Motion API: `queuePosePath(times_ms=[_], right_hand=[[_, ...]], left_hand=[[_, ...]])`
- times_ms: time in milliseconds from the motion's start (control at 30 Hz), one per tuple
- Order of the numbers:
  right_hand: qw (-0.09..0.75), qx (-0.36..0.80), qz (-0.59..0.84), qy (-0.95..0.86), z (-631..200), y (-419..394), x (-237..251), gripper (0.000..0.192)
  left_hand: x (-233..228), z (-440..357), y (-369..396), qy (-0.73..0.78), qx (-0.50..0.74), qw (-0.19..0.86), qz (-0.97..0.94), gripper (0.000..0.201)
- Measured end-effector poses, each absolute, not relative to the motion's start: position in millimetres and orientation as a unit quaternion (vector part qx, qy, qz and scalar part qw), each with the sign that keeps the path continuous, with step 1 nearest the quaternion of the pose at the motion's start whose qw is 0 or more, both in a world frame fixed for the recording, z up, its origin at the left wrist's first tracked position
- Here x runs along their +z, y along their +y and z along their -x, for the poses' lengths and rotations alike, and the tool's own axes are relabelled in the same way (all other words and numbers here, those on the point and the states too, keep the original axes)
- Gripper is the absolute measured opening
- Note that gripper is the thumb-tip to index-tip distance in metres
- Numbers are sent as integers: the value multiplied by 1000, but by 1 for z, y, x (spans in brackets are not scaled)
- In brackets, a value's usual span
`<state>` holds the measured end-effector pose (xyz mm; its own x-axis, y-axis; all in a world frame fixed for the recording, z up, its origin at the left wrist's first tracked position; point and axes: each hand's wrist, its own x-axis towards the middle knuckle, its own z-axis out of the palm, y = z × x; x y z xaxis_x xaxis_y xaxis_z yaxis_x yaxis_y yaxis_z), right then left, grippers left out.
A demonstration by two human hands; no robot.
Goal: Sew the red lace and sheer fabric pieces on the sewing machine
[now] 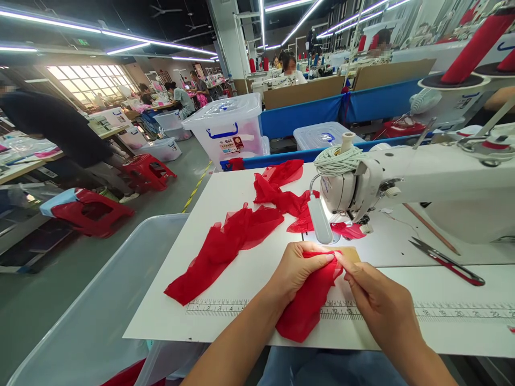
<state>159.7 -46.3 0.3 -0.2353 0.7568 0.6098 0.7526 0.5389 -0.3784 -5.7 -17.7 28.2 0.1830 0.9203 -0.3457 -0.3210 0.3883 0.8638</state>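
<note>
Between both hands, in front of the sewing machine [362,177], is a piece of sheer red fabric [301,313]. My left hand [295,271] pinches its top edge between thumb and fingers. Close beside it, my right hand [376,295] grips the same edge with thumb and forefinger. The rest of the cloth hangs down over the table's front part, partly behind my left forearm. Another red fabric strip [225,244] lies crumpled to the left. More red fabric [277,190] runs back toward the machine head and under it.
Thread snips [448,262] and a brown stick [432,228] lie right of the needle area. A printed ruler [454,311] crosses the white table [161,321]. A translucent bin [100,300] stands at the left, a lidded plastic box [231,128] behind. Several people work farther back.
</note>
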Motion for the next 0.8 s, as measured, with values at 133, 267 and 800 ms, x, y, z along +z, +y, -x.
queuePosePath(times_ms=[133, 267, 800], right_hand=[[466, 113, 470, -742, -156, -44, -1, 27], [496, 168, 469, -711, -156, -42, 0, 25], [403, 49, 469, -784, -164, -46, 1, 33]], left_hand=[[29, 8, -18, 430, 443, 715, -329, 32], [25, 10, -17, 409, 428, 734, -332, 31], [27, 8, -18, 407, 421, 740, -331, 28]])
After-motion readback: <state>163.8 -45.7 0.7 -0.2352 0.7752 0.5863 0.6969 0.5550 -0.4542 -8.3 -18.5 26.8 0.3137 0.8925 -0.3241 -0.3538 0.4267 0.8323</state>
